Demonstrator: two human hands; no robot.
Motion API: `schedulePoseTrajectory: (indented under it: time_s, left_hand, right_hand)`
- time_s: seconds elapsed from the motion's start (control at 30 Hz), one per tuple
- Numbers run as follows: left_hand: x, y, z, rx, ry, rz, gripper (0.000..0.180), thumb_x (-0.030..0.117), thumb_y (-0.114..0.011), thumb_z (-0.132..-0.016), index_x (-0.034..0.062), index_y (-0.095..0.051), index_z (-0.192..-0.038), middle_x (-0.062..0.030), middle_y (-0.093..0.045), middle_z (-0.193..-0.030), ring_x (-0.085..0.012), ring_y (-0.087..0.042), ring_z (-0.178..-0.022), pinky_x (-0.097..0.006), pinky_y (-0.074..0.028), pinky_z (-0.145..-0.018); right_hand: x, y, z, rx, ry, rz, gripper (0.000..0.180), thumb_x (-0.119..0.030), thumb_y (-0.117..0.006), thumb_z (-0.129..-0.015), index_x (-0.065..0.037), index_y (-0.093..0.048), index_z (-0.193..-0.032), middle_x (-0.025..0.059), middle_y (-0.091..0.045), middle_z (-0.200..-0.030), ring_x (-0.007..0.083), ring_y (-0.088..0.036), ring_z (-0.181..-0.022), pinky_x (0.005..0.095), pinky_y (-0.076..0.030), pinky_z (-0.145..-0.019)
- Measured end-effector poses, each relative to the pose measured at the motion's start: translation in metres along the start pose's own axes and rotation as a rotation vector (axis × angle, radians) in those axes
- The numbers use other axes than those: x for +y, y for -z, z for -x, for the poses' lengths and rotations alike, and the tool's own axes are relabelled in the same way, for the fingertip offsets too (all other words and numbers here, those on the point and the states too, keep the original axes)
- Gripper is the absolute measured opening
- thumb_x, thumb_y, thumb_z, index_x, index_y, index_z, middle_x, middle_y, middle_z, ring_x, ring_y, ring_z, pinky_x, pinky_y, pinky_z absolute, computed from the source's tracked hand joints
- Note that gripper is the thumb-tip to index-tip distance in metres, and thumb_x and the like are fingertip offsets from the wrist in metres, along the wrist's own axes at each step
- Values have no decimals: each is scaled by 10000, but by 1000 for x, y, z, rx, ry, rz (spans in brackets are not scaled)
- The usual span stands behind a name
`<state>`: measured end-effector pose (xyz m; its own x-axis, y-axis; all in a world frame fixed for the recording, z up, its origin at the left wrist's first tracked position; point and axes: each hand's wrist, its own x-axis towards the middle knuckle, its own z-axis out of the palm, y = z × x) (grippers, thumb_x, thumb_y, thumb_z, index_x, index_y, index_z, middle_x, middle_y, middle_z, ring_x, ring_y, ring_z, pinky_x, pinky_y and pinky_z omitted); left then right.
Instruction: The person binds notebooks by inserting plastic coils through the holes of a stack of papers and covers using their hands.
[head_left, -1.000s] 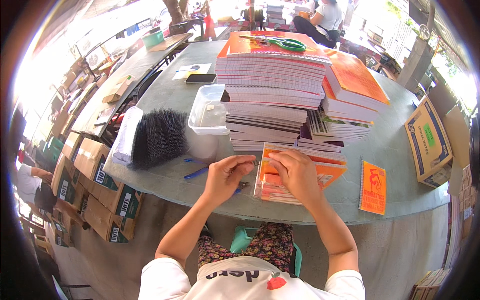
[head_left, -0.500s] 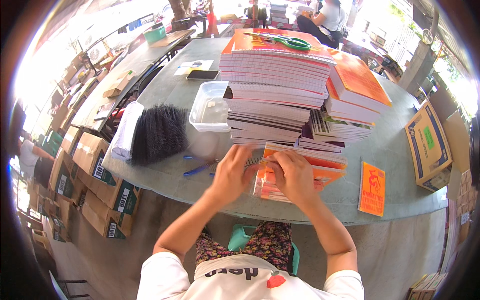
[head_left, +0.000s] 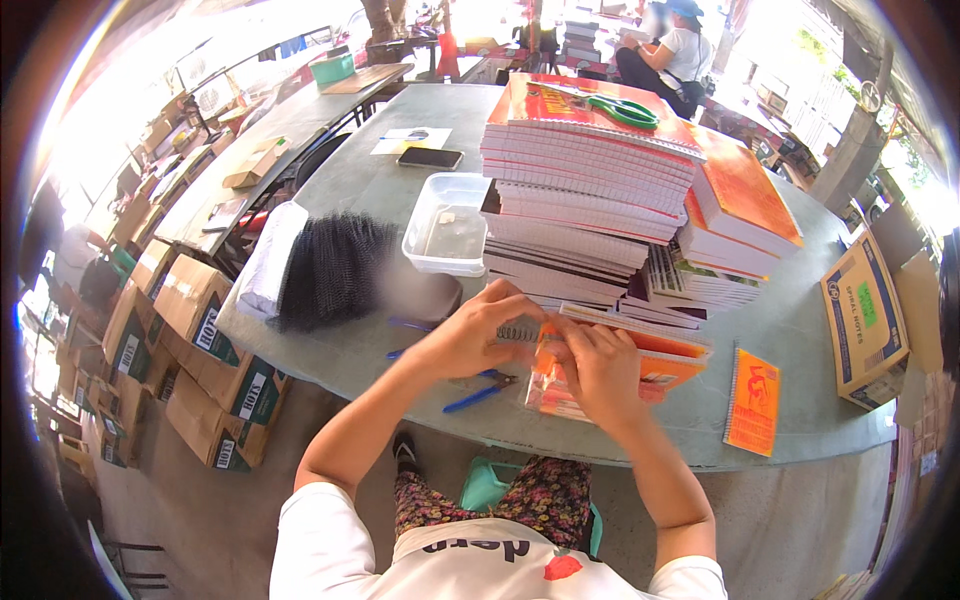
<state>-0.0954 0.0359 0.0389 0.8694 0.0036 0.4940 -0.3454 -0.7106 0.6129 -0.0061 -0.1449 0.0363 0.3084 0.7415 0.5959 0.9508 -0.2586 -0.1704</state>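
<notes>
At the near side of the table, both hands work at the edge of an orange notebook [head_left: 668, 368]. My left hand [head_left: 488, 328] is closed in a pinch around a dark spiral wire coil [head_left: 520, 330] beside the notebook's left edge. My right hand [head_left: 598, 362] grips the notebook's upper left corner, its fingers bent over the edge. How far the coil runs into the holes is hidden by the fingers. Blue-handled pliers [head_left: 472, 398] lie just below my left hand. A bundle of black spiral coils [head_left: 335, 265] rests farther left.
A tall notebook stack [head_left: 590, 200] with green-handled scissors [head_left: 622, 110] on top stands beyond my hands. Around it are a clear plastic tub [head_left: 440, 262], a phone [head_left: 430, 158], a single orange notebook [head_left: 752, 402] and an open carton [head_left: 862, 320]. A person [head_left: 680, 55] sits in the background.
The view has shifted, so the table things appear farther right and lower. My left hand has risen slightly against the notebook, still at the coil. My right hand keeps its grip.
</notes>
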Motion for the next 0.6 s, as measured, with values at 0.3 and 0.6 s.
schedulePoseTrajectory:
  time_s: [0.3,0.6]
  left_hand:
    - [-146,37,22,-69,699,-622,477,321,-706,-699,-22,-605,-1016,-241,-626,-927,-347,-616,-885,-411,-466,-786]
    - [-26,83,32,434,519,-800,307,123,-605,-774,-20,-534,-1036,-230,-527,-979,-375,-503,-963,-410,-402,-857]
  right_hand:
    - [4,-9,0,141,24,-123,204,-171,-642,-769,-115,-594,-959,9,-624,-818,190,-588,-730,327,-409,-622]
    - [-1,-4,0,121,-72,-320,175,-164,-662,-762,-106,-552,-885,10,-613,-770,206,-592,-713,351,-437,-628]
